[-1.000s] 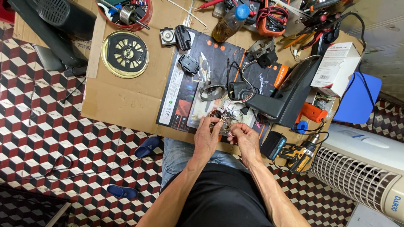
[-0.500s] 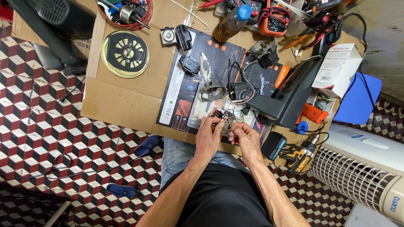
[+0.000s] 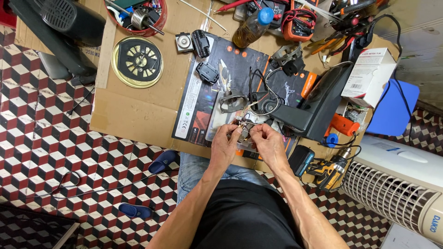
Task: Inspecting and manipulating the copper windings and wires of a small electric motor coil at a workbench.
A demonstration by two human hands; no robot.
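Note:
My left hand (image 3: 224,146) and my right hand (image 3: 269,144) meet over the near edge of a cardboard-covered table (image 3: 134,110). Both pinch a small electronic part with thin wires (image 3: 243,129) held between the fingertips. The part is too small to tell in detail. Just beyond it lie two small round speaker-like parts (image 3: 232,100) with black wires, on a dark printed mat (image 3: 207,97). A black angular housing (image 3: 318,103) lies to the right of the hands.
A round gold grille (image 3: 138,62) lies at the left, a red bowl of tools (image 3: 138,16) behind it. A bottle with a blue cap (image 3: 251,26), a multimeter (image 3: 300,23), a white box (image 3: 369,71), a cordless drill (image 3: 330,170) and a white fan (image 3: 397,189) stand around.
Both hands stay at the same spot on the small part; only the fingers shift slightly. Nothing else on the table has moved.

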